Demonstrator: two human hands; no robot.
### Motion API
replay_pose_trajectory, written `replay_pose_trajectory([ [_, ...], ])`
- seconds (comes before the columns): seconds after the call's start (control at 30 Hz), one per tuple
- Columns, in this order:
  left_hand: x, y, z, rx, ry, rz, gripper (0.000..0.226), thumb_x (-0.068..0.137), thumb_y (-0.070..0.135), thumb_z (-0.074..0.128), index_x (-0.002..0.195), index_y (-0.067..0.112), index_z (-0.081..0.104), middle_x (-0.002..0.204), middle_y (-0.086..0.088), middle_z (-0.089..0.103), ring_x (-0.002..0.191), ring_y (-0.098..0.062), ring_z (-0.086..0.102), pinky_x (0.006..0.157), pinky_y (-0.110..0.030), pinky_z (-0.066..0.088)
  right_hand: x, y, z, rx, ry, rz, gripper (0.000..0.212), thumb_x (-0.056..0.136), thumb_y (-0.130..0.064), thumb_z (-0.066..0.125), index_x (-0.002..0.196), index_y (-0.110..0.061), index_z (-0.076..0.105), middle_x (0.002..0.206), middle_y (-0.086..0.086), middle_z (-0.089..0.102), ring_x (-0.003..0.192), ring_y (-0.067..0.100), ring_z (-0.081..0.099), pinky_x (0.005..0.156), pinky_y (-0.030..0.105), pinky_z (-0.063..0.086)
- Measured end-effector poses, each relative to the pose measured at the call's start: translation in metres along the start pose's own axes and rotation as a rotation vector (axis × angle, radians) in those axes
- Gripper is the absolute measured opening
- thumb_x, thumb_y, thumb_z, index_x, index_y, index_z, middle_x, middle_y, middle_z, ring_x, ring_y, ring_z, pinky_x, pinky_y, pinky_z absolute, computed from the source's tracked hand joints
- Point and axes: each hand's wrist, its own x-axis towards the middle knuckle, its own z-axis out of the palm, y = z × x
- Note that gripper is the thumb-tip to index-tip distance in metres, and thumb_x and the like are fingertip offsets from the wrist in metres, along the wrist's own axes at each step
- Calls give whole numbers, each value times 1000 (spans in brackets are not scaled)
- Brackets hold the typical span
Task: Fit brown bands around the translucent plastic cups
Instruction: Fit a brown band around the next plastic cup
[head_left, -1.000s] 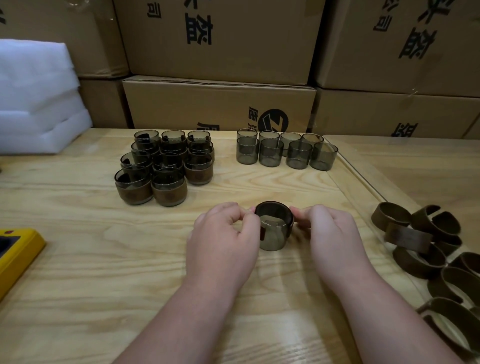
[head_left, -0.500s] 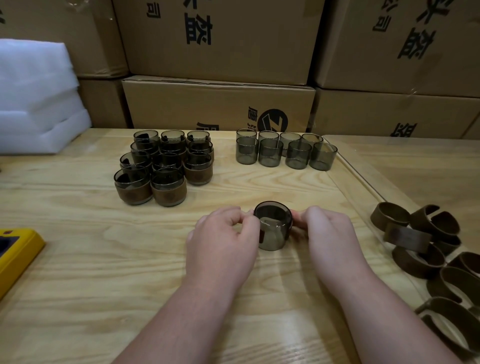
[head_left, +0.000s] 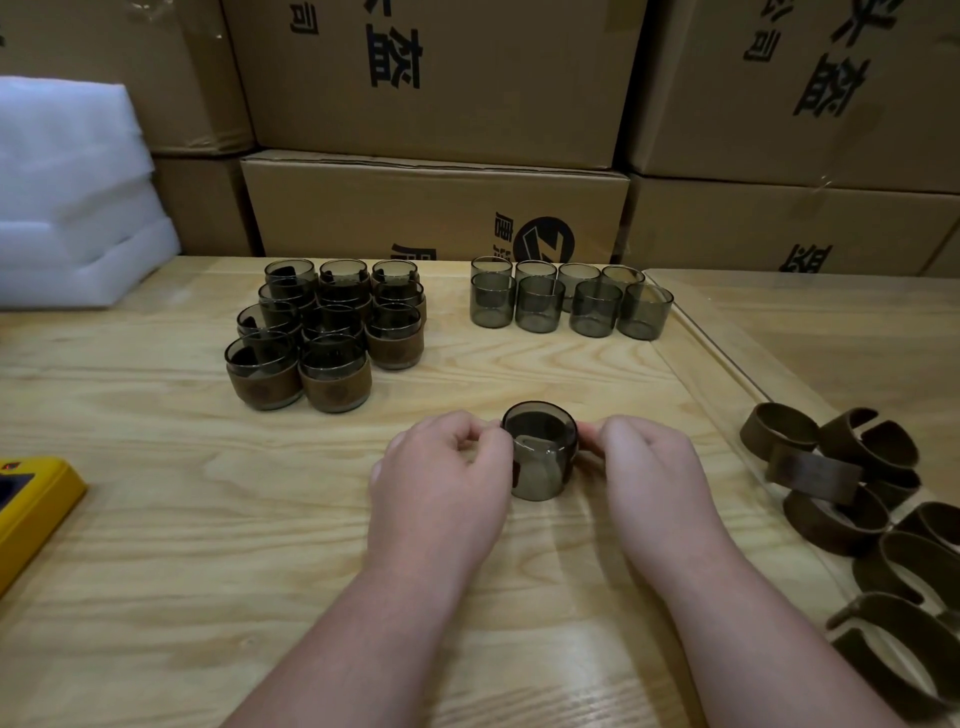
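Observation:
A translucent grey cup (head_left: 540, 457) stands on the wooden table between my hands. A brown band wraps round its far side, with one end (head_left: 516, 472) showing at the cup's left. My left hand (head_left: 441, 483) pinches the band at the cup's left side. My right hand (head_left: 649, 467) pinches it at the right side. Several banded cups (head_left: 322, 332) are stacked at the back left. Several bare cups (head_left: 569, 304) stand in rows at the back middle. Loose brown bands (head_left: 852, 499) lie in a heap at the right.
Cardboard boxes (head_left: 436, 213) wall off the back of the table. White foam sheets (head_left: 67, 192) are piled at the back left. A yellow object (head_left: 31, 504) sits at the left edge. A clear sheet's edge (head_left: 696, 358) runs diagonally across the table's right part.
Both hands have stayed at the cup's sides with only slight finger shifts. The cup has kept its place.

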Motion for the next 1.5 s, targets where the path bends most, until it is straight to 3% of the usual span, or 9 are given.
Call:
replay_pose_trajectory([
  [0.1,0,2,-1,32,-12,-5,36,81,57,38,78,37,68,73,20,68,93,-14,62,95,-45,50,3,3,3,-65,30,-60,32,86,-40,49,81,-19,72,81,-11,71,79,6,61,68,28,48],
  [0.27,-3,5,-2,155,-99,26,62,83,71,26,87,31,74,65,20,70,82,-5,65,103,-41,42,4,8,2,-306,-64,-124,48,98,-59,42,67,-28,60,62,-13,62,64,8,56,61,35,43],
  [0.37,-3,7,-2,97,-106,-6,50,82,70,34,88,41,74,66,25,70,80,-1,66,101,-42,46,4,8,4,-280,-90,-159,37,95,-62,48,86,-32,68,77,-13,69,76,5,62,69,32,49],
  [0.47,-4,8,-2,17,-114,-21,45,79,68,44,112,49,69,74,28,71,83,2,67,100,-44,49,6,9,5,-165,-91,-190,18,94,-51,62,109,-44,65,97,-10,68,83,-1,62,69,22,47],
  [0.57,-5,7,-2,-1,-129,-12,45,76,63,52,120,63,51,84,23,74,88,0,67,102,-46,48,6,10,6,-92,-136,-224,35,91,-35,72,109,-59,55,108,-15,62,83,-4,62,66,8,45],
  [0.67,-4,8,-2,-11,-144,-4,50,74,58,59,114,78,38,106,23,73,100,-2,68,105,-45,48,6,11,7,-110,-149,-262,53,90,-29,74,111,-69,48,116,-22,60,90,-3,63,75,11,47],
  [0.83,-2,2,-1,13,-184,23,82,80,54,63,154,53,31,135,19,67,127,-3,60,114,-40,43,9,15,6,-118,-137,-278,57,92,-20,73,139,-47,55,129,-25,62,103,-10,63,87,11,49],
  [1.13,8,-14,2,44,-154,57,69,86,39,80,148,44,50,136,17,66,125,2,59,92,-10,38,15,21,4,-143,-173,-240,57,93,-17,74,143,-39,57,108,-40,61,105,-15,62,96,16,48],
  [1.5,7,-10,0,87,-163,54,68,88,39,78,149,41,48,137,14,66,126,-1,60,95,-14,40,18,25,4,-114,-175,-226,58,91,-16,76,142,-36,58,106,-40,60,106,-16,62,96,16,47],
])
